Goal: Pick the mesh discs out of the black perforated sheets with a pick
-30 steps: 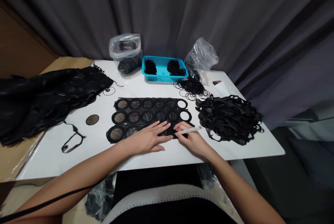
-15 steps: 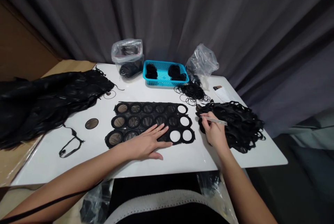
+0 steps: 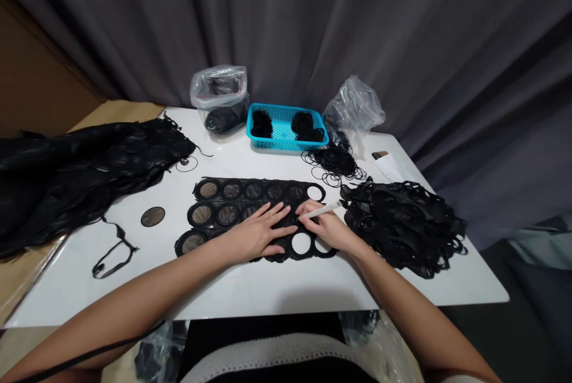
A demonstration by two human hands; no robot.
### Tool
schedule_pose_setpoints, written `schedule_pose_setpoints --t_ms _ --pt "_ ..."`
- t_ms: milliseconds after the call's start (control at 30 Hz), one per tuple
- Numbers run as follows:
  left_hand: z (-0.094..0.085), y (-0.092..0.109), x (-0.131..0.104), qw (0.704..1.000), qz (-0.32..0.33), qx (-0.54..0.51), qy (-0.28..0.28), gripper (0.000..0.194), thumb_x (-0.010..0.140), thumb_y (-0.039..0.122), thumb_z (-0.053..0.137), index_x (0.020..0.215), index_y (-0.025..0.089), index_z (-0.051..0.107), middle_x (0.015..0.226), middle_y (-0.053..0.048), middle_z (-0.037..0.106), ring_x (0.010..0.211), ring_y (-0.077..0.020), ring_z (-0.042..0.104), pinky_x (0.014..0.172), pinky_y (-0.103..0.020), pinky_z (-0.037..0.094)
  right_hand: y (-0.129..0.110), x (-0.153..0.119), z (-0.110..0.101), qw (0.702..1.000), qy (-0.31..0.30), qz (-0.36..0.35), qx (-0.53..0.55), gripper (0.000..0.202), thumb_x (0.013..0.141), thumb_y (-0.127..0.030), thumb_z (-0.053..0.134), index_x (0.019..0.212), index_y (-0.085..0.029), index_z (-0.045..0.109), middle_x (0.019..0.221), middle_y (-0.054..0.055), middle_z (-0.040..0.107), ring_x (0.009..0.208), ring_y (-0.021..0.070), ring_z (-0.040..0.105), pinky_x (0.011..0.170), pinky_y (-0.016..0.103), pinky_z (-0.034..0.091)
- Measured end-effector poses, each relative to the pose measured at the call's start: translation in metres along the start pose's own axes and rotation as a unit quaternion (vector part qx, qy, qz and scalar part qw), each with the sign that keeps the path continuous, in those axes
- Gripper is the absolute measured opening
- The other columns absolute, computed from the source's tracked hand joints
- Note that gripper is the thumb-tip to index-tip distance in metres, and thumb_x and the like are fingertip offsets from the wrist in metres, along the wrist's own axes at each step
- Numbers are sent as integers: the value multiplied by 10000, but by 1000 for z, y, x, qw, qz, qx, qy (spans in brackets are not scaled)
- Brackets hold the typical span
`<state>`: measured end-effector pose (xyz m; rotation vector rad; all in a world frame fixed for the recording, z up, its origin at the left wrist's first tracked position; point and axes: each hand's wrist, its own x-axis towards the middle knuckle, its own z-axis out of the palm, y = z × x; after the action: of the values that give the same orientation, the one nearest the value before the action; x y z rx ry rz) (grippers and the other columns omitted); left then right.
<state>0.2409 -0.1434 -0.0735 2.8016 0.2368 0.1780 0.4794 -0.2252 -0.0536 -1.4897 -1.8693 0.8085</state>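
Note:
A black sheet [image 3: 268, 190] with rows of round ring shapes lies flat on the white table. Some circles hold dark, see-through mesh; a few at the right side, such as one white opening [image 3: 301, 244], show the table through them. My left hand [image 3: 254, 234] rests palm down on the sheet with its fingers spread. In my right hand [image 3: 328, 228] is a slim, pale, pen-like tool [image 3: 322, 209], pinched between the fingers. Its tip points at the sheet's right part, close to my left fingertips; the exact contact is hidden.
A tangled pile of black cut-outs [image 3: 402, 228] lies at right, thin black rings [image 3: 335, 162] behind it. At the back stand a blue basket [image 3: 286, 143] and a clear bag [image 3: 218, 97]. Black sheets [image 3: 89, 174], a mesh disc [image 3: 152, 217] and a black scrap [image 3: 117, 264] lie left.
My right hand, with the pale tool, has moved left from the edge of the black pile onto the sheet's right part. My left hand stays flat on the sheet. The view has shifted slightly.

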Motion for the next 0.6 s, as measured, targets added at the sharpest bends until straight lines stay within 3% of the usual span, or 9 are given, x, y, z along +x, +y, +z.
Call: schedule_pose_setpoints --t_ms 600 --pt "0 -1 1 1000 -2 -18 -3 596 950 463 613 1496 295 442 1657 -123 161 1517 -355 168 1217 -542 173 -8 -6 3 1000 -14 14 -19 133 1000 -224 441 1000 -225 573 1041 48 557 948 182 564 869 323 455"
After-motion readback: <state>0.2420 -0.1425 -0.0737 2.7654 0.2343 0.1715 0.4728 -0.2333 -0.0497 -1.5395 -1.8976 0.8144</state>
